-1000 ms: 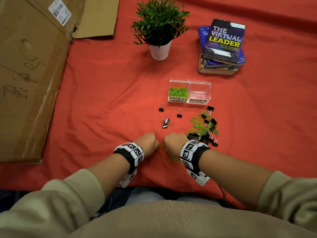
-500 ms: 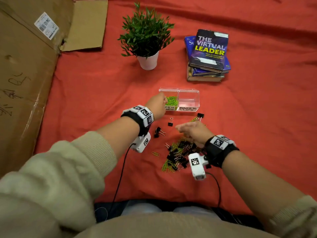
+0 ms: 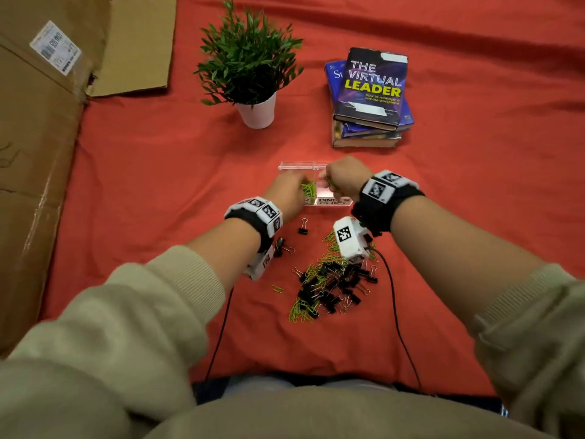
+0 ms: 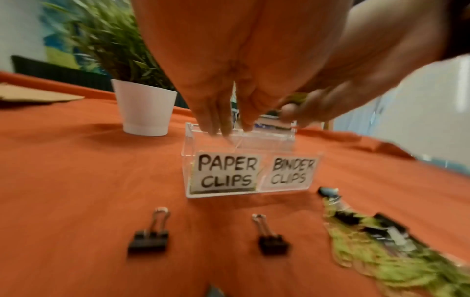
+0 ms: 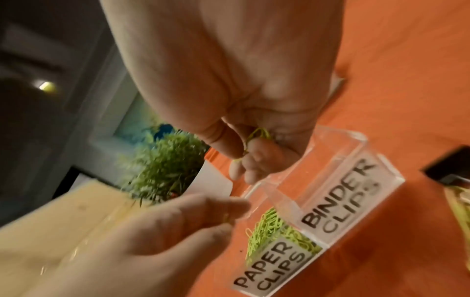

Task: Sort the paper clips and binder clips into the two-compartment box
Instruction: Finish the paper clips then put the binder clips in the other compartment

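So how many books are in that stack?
3 that I can see, stacked right of the plant: the black top book, a blue middle book, and a bottom book. More could be hidden.

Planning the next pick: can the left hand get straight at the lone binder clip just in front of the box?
Probably yes. The binder clip lies alone on the cloth beside the left hand, with nothing covering it.
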Motion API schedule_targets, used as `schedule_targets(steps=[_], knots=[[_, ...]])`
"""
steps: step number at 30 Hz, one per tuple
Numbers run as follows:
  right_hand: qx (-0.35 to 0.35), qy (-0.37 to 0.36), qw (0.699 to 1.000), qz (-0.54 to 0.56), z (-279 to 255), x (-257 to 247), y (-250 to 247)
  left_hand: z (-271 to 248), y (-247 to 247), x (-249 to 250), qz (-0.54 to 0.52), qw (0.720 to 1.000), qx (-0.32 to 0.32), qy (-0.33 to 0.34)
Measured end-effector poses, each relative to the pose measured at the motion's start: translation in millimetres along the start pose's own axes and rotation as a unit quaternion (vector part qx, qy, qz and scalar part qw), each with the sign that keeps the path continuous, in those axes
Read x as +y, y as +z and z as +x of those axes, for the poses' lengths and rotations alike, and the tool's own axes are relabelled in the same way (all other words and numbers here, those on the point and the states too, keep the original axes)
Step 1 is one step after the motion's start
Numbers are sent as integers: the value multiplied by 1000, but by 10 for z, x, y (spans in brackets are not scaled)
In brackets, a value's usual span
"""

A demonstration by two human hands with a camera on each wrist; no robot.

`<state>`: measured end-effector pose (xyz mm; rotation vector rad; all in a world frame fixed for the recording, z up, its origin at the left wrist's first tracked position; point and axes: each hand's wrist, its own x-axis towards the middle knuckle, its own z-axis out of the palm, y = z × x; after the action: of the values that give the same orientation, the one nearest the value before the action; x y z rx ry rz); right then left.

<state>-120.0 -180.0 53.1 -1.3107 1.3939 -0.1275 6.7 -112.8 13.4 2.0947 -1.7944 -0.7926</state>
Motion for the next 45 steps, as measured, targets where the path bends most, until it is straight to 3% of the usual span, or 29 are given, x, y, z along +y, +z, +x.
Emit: schedule_targets(steps=[3, 7, 9, 13, 16, 19, 22, 28, 31, 35, 38, 41, 45], knots=[[31, -59, 983, -169, 152, -116, 202, -371, 2, -83, -61, 995, 78, 10], [36, -111, 951, -287, 112, -150, 456, -599, 41, -117, -90, 995, 40, 8], [26, -125, 938, -322, 94, -117, 481, -522, 38, -89, -103, 993, 56, -21], [43, -167, 938, -301, -20, -22, 417, -588, 110, -190, -124, 983, 115, -74], [43, -186, 947, -259, -212, 152, 329, -809, 271, -408, -94, 985, 81, -124], [5, -163, 950, -265, -396, 526, 257, -860, 397, -538, -43, 989, 55, -128], [-52, -133, 925, -353, -506, 926, 262, -723, 459, -509, -14, 992, 52, -111], [-104, -176, 883, -422, -669, 1290, 358, -459, 549, -383, 49, 987, 32, -147], [-81, -173, 876, -443, -653, 1370, 287, -405, 547, -381, 65, 986, 10, -156], [8, -139, 898, -417, -641, 1387, 102, -390, 535, -330, 89, 984, -3, -154], [9, -176, 897, -405, -709, 1312, 140, -405, 539, -326, 88, 983, 14, -162], [-78, -224, 882, -408, -856, 1258, 405, -407, 541, -358, 78, 984, 19, -162], [-126, -254, 822, -495, -985, 1368, 727, -406, 486, -324, 90, 982, 5, -164]])
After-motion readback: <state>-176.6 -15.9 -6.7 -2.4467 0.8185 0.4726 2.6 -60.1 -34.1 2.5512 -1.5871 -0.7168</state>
